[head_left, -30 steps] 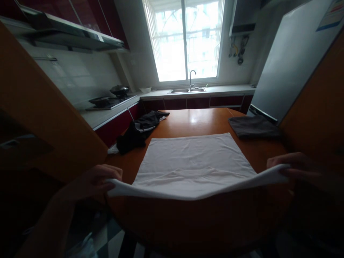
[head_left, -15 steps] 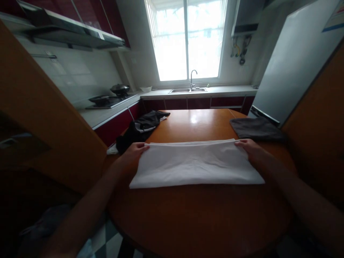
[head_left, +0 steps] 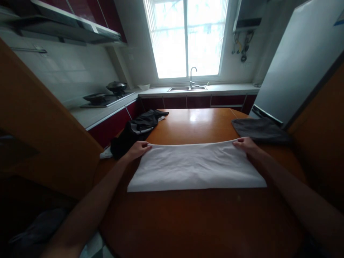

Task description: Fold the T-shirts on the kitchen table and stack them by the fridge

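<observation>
A folded white cloth (head_left: 197, 166), perhaps a garment, spans the near part of the wooden table (head_left: 199, 218). Its far left corner is pinched in my left hand (head_left: 138, 149). My right hand (head_left: 246, 145) grips the far right corner between thumb and fingers. The far edge is stretched between both hands and dips slightly in the middle, while the wider near edge lies towards me. What kind of garment it is, if one, I cannot tell.
Black clothing (head_left: 137, 130) with grey and white parts lies along the table's left edge. A folded dark grey cloth (head_left: 260, 129) rests at the right, near the fridge (head_left: 292, 61). Beyond the table are a sink (head_left: 180, 88) and a stove with a lidded pan (head_left: 116, 86).
The white cloth's far edge now reads as one smooth line, where layered edges showed before. Both hands keep their hold and have barely moved. The camera view has shifted slightly.
</observation>
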`<action>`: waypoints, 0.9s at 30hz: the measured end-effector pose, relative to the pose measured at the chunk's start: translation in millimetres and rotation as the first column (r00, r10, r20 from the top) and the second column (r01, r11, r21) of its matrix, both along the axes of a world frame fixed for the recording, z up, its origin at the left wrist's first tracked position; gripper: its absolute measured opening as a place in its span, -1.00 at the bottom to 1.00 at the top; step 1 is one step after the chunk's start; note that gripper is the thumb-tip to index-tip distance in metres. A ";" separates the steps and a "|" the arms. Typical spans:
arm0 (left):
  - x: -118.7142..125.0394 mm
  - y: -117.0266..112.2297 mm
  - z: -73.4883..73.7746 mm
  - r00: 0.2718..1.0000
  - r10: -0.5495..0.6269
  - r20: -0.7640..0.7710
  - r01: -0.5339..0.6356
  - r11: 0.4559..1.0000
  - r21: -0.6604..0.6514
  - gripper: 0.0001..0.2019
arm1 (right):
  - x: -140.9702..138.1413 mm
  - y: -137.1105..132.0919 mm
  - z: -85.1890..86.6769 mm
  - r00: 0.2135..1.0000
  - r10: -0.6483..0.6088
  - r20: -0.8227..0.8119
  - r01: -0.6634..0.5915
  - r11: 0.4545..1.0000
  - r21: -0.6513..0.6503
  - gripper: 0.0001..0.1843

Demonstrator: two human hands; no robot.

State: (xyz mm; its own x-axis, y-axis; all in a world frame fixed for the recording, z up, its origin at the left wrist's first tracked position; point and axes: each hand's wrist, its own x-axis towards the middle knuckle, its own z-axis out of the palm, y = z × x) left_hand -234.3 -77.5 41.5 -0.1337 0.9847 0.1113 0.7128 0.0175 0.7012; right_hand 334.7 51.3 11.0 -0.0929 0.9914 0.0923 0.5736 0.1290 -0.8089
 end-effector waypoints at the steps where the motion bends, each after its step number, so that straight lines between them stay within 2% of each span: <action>1: -0.2 3.0 -5.7 0.999 0.000 -0.050 0.001 1.000 0.018 -0.47 | -3.5 1.5 -4.0 1.000 -0.004 0.018 0.004 1.000 0.008 -0.77; 5: -1.6 4.1 -17.1 0.986 0.034 -0.160 -0.023 0.998 0.067 -0.45 | -4.9 1.9 -10.4 1.000 -0.003 -0.011 0.003 1.000 0.014 -0.76; 11: -2.8 2.7 -10.2 0.981 0.072 -0.178 -0.054 0.993 0.104 -0.47 | 0.7 2.6 3.8 0.993 -0.029 -0.116 0.029 1.000 0.000 -0.71; 15: -3.2 9.0 -17.4 0.976 0.093 -0.199 -0.074 0.992 0.099 -0.51 | -6.1 7.5 -2.9 0.998 -0.032 0.053 0.028 0.996 0.080 -0.74; 19: -2.4 12.8 -24.9 0.968 0.097 -0.233 -0.079 0.993 0.084 -0.55 | -11.0 12.2 -16.2 0.957 -0.069 0.282 0.011 0.979 0.203 -0.71; 23: -3.4 14.9 -27.0 0.958 0.124 -0.259 -0.092 0.987 0.135 -0.56 | -10.0 13.9 -20.7 0.933 -0.097 0.346 0.024 0.977 0.211 -0.72; 27: -4.2 17.9 -27.7 0.961 0.114 -0.254 -0.099 0.993 0.071 -0.59 | -11.9 11.8 -22.7 0.915 -0.135 0.381 0.062 0.979 0.197 -0.76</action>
